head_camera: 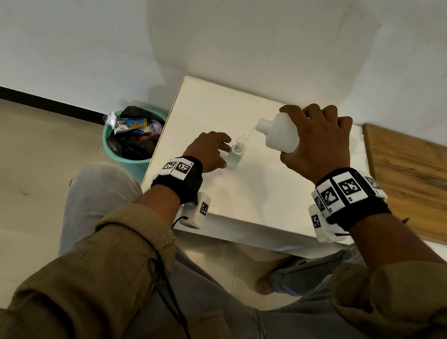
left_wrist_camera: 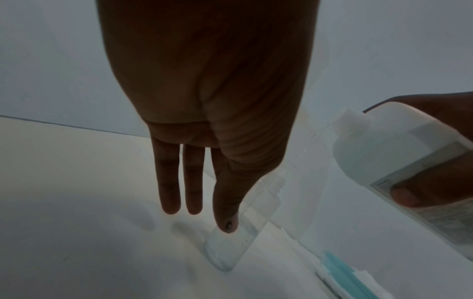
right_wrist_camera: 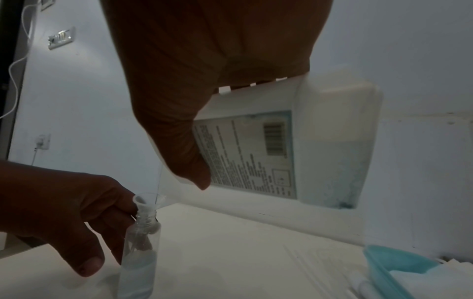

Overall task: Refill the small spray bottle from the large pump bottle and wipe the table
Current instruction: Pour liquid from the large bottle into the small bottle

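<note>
A small clear spray bottle (head_camera: 235,158) stands capless on the white table (head_camera: 210,105), partly filled, with a little clear funnel (head_camera: 243,140) in its neck. My left hand (head_camera: 225,155) holds this bottle (right_wrist_camera: 139,269) between thumb and fingers. My right hand (head_camera: 318,141) grips the large white bottle (head_camera: 280,132), its pump off, tilted with the open mouth down to the left. A thin stream runs from that mouth into the funnel (right_wrist_camera: 148,202). The large bottle's (right_wrist_camera: 332,141) printed label faces the right wrist camera. The left wrist view shows the small bottle (left_wrist_camera: 230,246) under my thumb.
A teal bin (head_camera: 133,138) full of rubbish stands on the floor left of the table. A wooden board (head_camera: 423,185) adjoins the table's right side. A teal-edged item (right_wrist_camera: 391,269) with white pieces lies on the table to the right. A wall runs behind.
</note>
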Demonstrator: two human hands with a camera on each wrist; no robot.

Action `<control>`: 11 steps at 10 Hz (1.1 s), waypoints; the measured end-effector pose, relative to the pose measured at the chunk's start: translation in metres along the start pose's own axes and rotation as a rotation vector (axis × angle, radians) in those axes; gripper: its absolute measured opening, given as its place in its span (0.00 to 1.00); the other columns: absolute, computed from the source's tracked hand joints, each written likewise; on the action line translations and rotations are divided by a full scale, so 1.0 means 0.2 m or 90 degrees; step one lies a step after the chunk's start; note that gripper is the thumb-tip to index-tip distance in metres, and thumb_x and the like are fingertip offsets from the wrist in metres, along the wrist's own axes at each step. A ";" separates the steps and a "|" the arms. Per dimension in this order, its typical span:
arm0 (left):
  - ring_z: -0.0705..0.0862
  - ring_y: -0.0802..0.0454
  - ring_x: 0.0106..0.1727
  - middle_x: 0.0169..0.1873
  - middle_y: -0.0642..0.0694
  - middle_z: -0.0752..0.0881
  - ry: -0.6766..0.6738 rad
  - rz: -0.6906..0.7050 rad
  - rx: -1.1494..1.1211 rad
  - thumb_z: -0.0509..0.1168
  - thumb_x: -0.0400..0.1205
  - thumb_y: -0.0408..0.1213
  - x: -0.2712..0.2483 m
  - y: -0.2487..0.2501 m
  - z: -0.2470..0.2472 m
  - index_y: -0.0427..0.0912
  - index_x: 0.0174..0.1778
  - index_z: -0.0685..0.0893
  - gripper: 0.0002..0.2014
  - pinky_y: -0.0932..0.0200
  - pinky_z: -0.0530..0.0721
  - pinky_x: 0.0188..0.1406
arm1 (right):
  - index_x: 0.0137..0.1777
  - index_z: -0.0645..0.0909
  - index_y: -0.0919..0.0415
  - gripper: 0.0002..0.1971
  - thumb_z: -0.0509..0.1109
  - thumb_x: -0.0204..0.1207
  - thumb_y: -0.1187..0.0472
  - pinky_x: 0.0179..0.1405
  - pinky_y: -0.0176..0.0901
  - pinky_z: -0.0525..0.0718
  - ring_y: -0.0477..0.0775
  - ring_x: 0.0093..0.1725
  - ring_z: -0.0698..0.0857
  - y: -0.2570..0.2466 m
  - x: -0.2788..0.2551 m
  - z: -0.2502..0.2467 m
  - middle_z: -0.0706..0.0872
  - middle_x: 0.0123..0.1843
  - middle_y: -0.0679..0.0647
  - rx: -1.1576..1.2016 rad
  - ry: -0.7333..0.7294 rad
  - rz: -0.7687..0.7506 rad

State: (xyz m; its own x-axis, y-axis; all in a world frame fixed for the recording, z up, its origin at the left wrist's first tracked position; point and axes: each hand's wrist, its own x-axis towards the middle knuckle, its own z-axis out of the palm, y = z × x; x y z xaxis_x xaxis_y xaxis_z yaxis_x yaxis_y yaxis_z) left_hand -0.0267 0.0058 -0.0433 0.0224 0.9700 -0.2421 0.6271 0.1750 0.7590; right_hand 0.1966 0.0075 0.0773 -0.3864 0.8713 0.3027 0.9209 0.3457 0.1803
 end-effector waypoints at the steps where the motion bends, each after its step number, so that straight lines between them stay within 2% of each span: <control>1: 0.87 0.48 0.57 0.59 0.49 0.90 0.000 0.003 0.002 0.78 0.67 0.27 0.00 0.00 0.00 0.45 0.71 0.79 0.35 0.48 0.85 0.62 | 0.69 0.75 0.46 0.36 0.76 0.56 0.52 0.49 0.57 0.71 0.64 0.52 0.77 0.00 0.00 0.00 0.81 0.51 0.53 0.000 0.003 0.001; 11: 0.86 0.48 0.60 0.59 0.49 0.90 0.001 0.006 0.018 0.78 0.67 0.28 0.00 0.00 0.00 0.45 0.71 0.80 0.34 0.47 0.84 0.63 | 0.68 0.75 0.46 0.36 0.76 0.56 0.52 0.49 0.57 0.70 0.64 0.51 0.77 0.00 0.00 0.00 0.81 0.50 0.54 -0.001 -0.003 -0.001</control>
State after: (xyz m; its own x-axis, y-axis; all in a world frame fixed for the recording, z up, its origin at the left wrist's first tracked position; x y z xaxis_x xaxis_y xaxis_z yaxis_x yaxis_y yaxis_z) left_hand -0.0271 0.0059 -0.0422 0.0276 0.9718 -0.2340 0.6481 0.1609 0.7443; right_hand 0.1959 0.0070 0.0775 -0.3882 0.8721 0.2979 0.9199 0.3469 0.1829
